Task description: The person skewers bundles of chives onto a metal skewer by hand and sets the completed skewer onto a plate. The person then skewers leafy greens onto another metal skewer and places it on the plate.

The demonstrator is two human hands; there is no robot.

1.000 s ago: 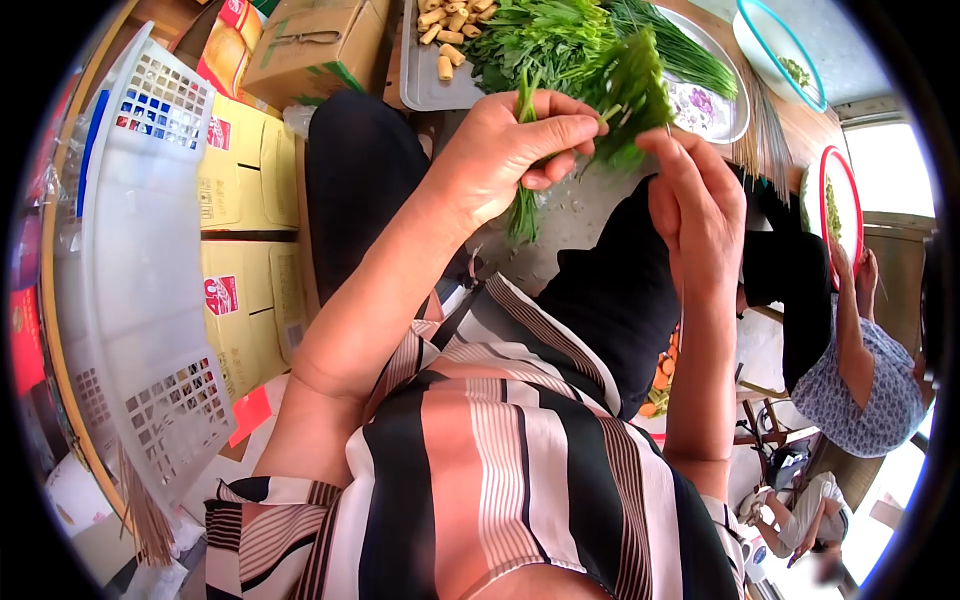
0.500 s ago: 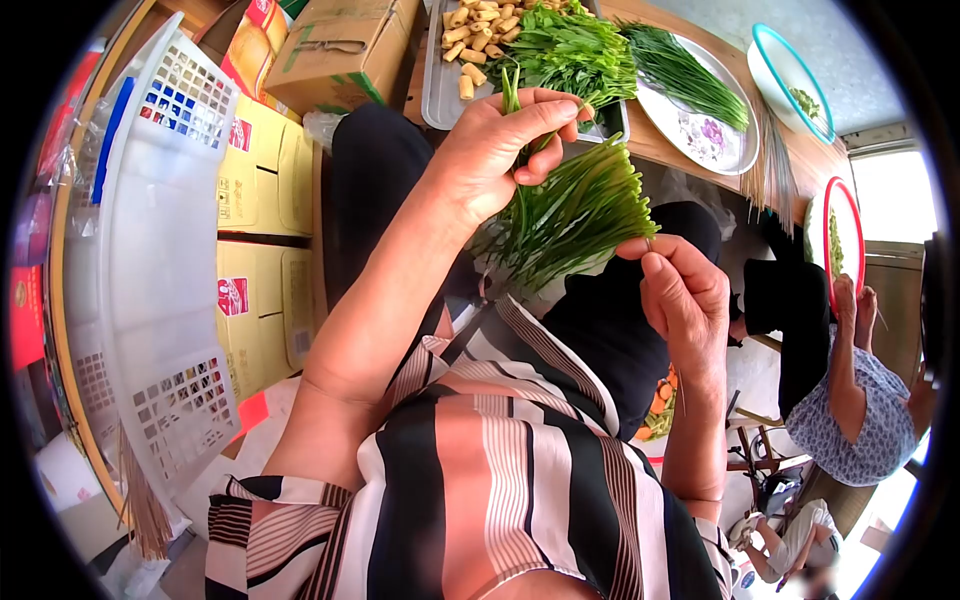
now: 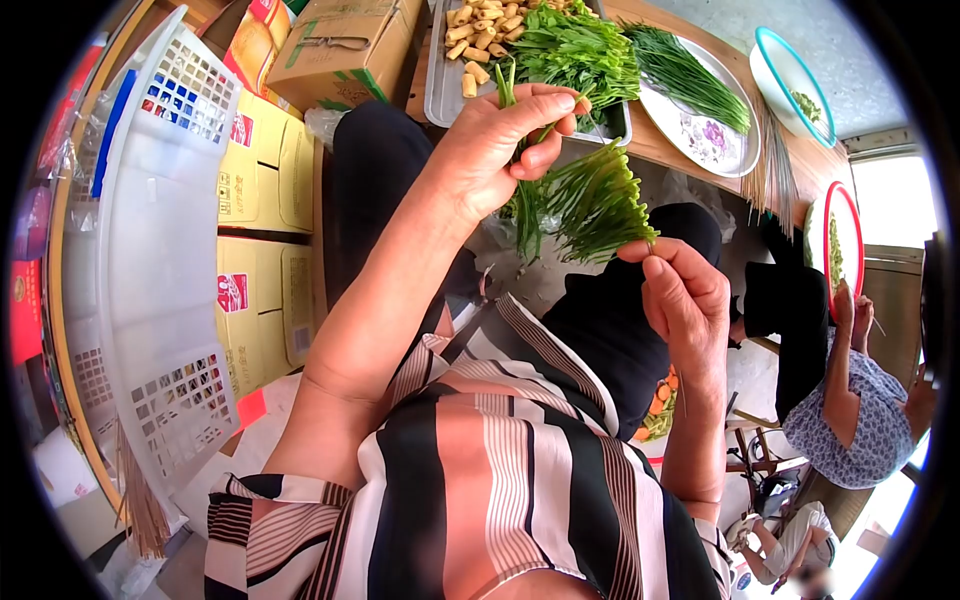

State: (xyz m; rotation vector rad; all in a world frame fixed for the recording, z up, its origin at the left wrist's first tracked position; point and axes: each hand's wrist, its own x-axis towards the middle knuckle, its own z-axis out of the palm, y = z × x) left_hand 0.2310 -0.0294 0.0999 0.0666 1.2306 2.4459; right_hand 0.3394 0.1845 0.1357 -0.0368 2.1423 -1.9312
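My left hand (image 3: 510, 140) is closed in a pinch on a few green chive stalks (image 3: 506, 88), whose ends stick out above and below the fingers. Between my hands hangs a row of chives (image 3: 600, 205), their cut ends lined up along its right edge and their leaves hanging to the left over my lap. At the lower end of that row, my right hand (image 3: 688, 295) pinches thumb to forefinger. A thin skewer (image 3: 685, 398) seems to run down past its wrist; most of it is hidden by the hand and the chives.
On the table, a metal tray (image 3: 437, 95) holds tan rolled pieces and leafy greens. Beside it are a white plate (image 3: 735, 155) with chives, a bundle of skewers (image 3: 768, 165) and a teal-rimmed bowl (image 3: 765, 60). A co-worker (image 3: 850, 420) sits right; a plastic basket (image 3: 165, 270) stands left.
The hanging chives have swung and bunched to the right, opening a gap in the leaves below my left hand. Both my hands stay almost in place. The co-worker's hands have shifted slightly.
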